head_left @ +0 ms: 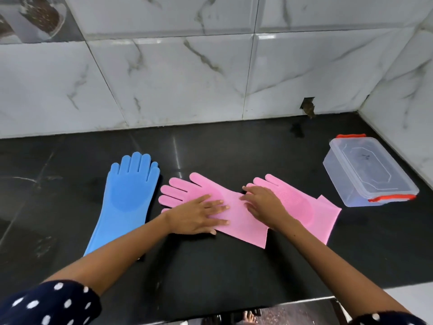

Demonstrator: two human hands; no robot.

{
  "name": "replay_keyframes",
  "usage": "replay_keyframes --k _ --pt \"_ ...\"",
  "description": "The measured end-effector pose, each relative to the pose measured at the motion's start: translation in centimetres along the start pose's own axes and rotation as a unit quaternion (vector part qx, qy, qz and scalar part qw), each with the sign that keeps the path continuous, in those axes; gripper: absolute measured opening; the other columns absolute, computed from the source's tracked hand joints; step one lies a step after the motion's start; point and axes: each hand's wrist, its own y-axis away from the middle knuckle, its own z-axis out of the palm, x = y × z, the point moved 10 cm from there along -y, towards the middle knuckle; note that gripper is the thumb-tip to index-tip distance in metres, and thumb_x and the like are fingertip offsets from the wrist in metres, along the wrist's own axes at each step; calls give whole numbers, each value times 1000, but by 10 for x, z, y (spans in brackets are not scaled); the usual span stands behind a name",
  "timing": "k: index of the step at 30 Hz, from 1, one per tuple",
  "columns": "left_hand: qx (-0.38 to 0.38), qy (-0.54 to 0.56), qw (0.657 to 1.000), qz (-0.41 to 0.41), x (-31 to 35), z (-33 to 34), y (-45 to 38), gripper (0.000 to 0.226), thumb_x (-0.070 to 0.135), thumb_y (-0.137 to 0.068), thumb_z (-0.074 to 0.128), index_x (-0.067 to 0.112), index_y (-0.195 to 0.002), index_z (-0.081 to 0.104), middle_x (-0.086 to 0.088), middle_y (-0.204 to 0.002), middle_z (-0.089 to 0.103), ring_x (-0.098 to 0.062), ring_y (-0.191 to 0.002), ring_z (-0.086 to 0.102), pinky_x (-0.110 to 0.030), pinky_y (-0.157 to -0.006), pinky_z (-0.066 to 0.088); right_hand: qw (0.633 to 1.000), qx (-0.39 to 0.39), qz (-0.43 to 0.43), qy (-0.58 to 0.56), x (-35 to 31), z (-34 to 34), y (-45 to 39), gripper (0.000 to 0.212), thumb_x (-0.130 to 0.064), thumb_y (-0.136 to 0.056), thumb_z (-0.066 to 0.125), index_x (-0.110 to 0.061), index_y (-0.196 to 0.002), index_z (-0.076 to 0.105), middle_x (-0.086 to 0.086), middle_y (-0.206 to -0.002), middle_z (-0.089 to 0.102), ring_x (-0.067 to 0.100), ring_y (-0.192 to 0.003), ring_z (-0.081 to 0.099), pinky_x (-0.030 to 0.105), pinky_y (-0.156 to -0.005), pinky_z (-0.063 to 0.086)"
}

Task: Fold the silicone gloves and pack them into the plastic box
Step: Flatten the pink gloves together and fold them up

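Left hand [201, 213] pressed flat, fingers straight, on nearer pink glove [239, 219]. Right hand [262, 205] likewise flat across both pink gloves. Lidded plastic box [367, 170] at two o'clock; blue glove [124, 198] at nine.

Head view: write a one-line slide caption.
Both hands flat on two pink gloves; blue glove and lidded plastic box wait.
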Motion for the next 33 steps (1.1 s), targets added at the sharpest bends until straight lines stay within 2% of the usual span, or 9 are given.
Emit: replay_keyframes --k 3,6,10,12,15,19,23,27,33 --pt "74 104 968 -218 -22 -4 30 52 45 -98 23 24 -143 41 -8 -154 28 -29 -142 28 -52 -115 21 999 30 36 2 2 -1 0 23 -23 -93 52 -22 -111 65 -2 -123 62 19 -115 52 33 -102 34" --pt "58 189 882 -428 -21 24 52 49 40 -101 24 30 -149 24 -14 -159 4 -30 -148 5 -47 -118 5 997 44 70 -4 4 0 -3 26 -27 -92 55 -23 -117 61 -2 -120 63 20 -115 51 34 -103 33" --pt "68 239 816 -522 -20 32 29 55 46 -100 18 31 -151 3 -17 -158 -12 -33 -146 -12 -52 -116 -6 997 46 55 34 -7 0 -11 25 -29 -95 47 -22 -111 65 -2 -111 65 19 -108 50 33 -102 28" --pt "58 221 814 -534 -28 35 21 55 47 -100 18 33 -150 0 -19 -158 -12 -36 -145 -12 -54 -115 -5 998 47 38 32 -15 -1 -12 22 -28 -91 51 -20 -97 70 -2 -98 68 18 -99 52 32 -100 29" --pt "34 173 858 -482 -35 35 12 55 50 -99 18 37 -149 -2 -18 -158 -9 -38 -145 -9 -55 -116 -1 999 44 20 -21 -21 -6 -11 18 -28 -85 57 -18 -84 72 -2 -89 68 18 -90 54 31 -93 34" --pt "22 172 912 -371 -46 34 7 57 54 -98 23 40 -148 1 -18 -158 -13 -34 -146 -14 -51 -116 -6 992 76 31 -98 -5 -20 -2 18 -19 -90 57 -12 -98 72 5 -110 66 25 -103 57 38 -88 44" --pt "22 194 887 -418 -43 33 -2 60 47 -99 25 26 -151 3 -24 -156 -10 -36 -145 -12 -49 -118 -2 985 96 117 -87 38 -24 20 20 -14 -91 57 -9 -107 68 8 -118 65 27 -108 56 38 -92 44" --pt "56 228 841 -488 -28 32 -18 57 36 -101 23 18 -151 1 -26 -156 -10 -38 -145 -11 -47 -118 -2 991 86 60 -88 9 -22 17 18 -18 -90 58 -9 -99 71 8 -107 69 29 -102 59 42 -89 44" --pt "72 194 859 -467 -22 33 -26 62 46 -100 22 16 -151 5 -29 -155 -5 -42 -145 -6 -48 -118 2 992 34 89 -83 -8 -3 13 34 -41 -93 49 -16 -88 72 1 -91 67 19 -85 50 34 -78 35"
